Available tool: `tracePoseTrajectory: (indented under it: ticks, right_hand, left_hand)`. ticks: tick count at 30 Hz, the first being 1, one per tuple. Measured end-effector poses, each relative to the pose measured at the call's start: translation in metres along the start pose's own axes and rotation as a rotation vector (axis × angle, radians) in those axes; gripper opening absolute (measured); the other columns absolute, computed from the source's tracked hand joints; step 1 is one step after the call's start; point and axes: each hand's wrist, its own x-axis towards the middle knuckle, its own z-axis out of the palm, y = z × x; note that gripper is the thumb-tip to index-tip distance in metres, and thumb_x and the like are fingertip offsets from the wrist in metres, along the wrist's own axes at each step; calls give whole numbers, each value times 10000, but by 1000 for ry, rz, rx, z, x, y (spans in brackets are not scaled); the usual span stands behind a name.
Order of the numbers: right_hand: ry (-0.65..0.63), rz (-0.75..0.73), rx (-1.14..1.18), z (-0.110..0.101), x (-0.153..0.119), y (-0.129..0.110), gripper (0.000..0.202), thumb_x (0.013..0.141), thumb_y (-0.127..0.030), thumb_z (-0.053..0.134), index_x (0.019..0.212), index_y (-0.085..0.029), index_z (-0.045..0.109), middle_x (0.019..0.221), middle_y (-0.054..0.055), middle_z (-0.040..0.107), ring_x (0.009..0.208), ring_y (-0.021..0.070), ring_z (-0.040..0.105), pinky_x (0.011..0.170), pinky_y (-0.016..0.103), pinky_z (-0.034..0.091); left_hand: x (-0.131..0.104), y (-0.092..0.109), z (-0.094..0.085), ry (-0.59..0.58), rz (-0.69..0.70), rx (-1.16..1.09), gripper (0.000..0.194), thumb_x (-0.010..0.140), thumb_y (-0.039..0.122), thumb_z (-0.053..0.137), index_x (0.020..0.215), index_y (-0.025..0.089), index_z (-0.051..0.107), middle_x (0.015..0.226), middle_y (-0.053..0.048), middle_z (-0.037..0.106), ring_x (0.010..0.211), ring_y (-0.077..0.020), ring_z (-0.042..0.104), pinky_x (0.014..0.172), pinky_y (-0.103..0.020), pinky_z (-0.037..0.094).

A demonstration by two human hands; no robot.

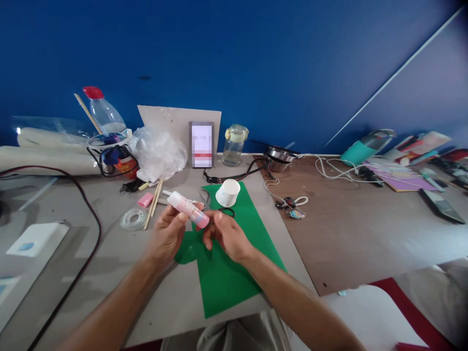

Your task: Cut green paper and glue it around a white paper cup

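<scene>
My left hand is closed around a small pink-and-white glue bottle, its narrow white nozzle tilted up to the left. At the bottle's bottom end is my right hand, fingers half curled and apart; I see nothing held in it. Under both hands lies a sheet of green paper, with a rounded green piece beside its left edge. A white paper cup rests tilted on the sheet's far part. Scissors lie just behind my hands, partly hidden.
To the left are a clear tape roll, wooden sticks and a pink eraser-like block. A phone and a glass jar stand at the back. Keys and a dark phone lie to the right.
</scene>
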Motion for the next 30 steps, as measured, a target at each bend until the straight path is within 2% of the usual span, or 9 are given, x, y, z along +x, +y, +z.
tracePoseTrajectory:
  ticks: [2,4,10,12,17,19,24,26,30]
  right_hand:
    - [-184,152,234,-2,2,-2,576,881,-646,281,892,-152,577,694,32,591,403,79,430,430,236,364]
    - [-234,210,226,-2,3,-3,498,863,-616,382,851,-155,572,678,21,581,392,74,410,414,230,344]
    - [387,-177,-433,8,-4,-1,304,675,-415,710,801,-173,578,766,42,577,684,152,518,613,270,427]
    - [292,-133,-312,6,-4,-2,354,712,-477,673,860,-168,582,703,23,563,620,141,512,575,264,418]
    - [-194,176,250,-1,3,-5,514,872,-608,367,889,-145,590,646,14,567,410,90,456,433,242,375]
    - [-167,175,149,0,4,-5,443,859,-566,437,816,-150,583,658,15,567,408,79,428,425,238,368]
    - [332,-271,-622,8,-4,-2,257,785,-421,628,805,-166,600,774,68,597,686,168,545,637,295,456]
    - [302,-284,-583,8,-6,-2,299,783,-457,623,854,-168,600,792,72,601,686,169,549,641,298,458]
    - [-59,76,86,2,0,-5,505,844,-635,406,895,-161,575,681,27,585,474,110,501,483,254,419]
  left_hand:
    - [-2,3,0,-36,-49,-13,199,765,346,688,939,255,721,944,-11,735,569,-130,584,506,-275,457]
    - [-3,4,0,-33,-77,-20,221,759,347,695,956,252,723,948,-14,736,563,-130,582,517,-281,469]
    - [0,-1,1,52,-60,-7,207,723,316,738,904,216,717,880,-44,733,846,-202,652,782,-324,509]
    - [0,1,1,35,-41,-7,204,727,315,736,903,215,715,886,-40,729,821,-187,646,773,-313,509]
    - [-2,7,2,-41,-59,-18,204,751,355,705,912,230,714,793,-13,705,543,-112,555,533,-260,480]
    - [-2,7,1,-23,-60,-6,211,741,362,712,910,235,716,799,-21,708,538,-123,561,522,-274,484]
    - [0,2,2,65,-19,17,204,703,358,747,869,242,723,829,-46,725,768,-212,648,706,-332,527]
    - [-1,3,4,68,-6,3,227,685,360,762,868,231,720,821,-44,726,772,-213,650,708,-332,528]
    - [-3,7,5,17,-14,4,211,702,365,746,863,231,723,813,-33,720,581,-148,596,538,-282,497]
